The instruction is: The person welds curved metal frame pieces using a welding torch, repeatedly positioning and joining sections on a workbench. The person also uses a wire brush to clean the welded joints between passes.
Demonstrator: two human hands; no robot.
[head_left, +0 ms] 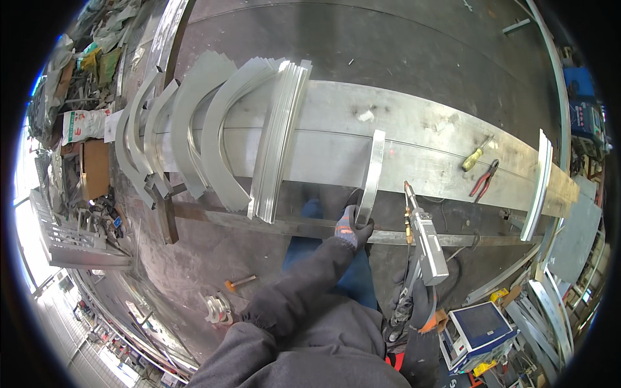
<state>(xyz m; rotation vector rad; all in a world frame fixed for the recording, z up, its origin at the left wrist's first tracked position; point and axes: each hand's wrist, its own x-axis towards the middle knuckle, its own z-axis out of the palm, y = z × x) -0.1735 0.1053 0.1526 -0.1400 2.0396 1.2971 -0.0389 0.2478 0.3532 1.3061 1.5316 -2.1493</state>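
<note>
My left hand (354, 230), in a grey glove with orange marks, is closed around the near end of a narrow, slightly curved metal strip (372, 171). The strip's far end lies over the metal-topped bench. In my right hand (402, 304), a dark glove with its fingers partly hidden, is a handheld welding gun (427, 246) with a boxy silver body. Its copper-coloured nozzle points away from me at the bench's near edge, to the right of the strip and apart from it. A brass fitting and a cable run along the gun's side.
Stacked curved metal pieces (223, 123) and a bundle of straight strips (281, 139) cover the bench's left part. A screwdriver (477, 154), red-handled pliers (484, 182) and more strips (538, 186) lie rightward. A hammer (240, 282) is on the floor; a blue-and-white machine (479, 330) stands lower right.
</note>
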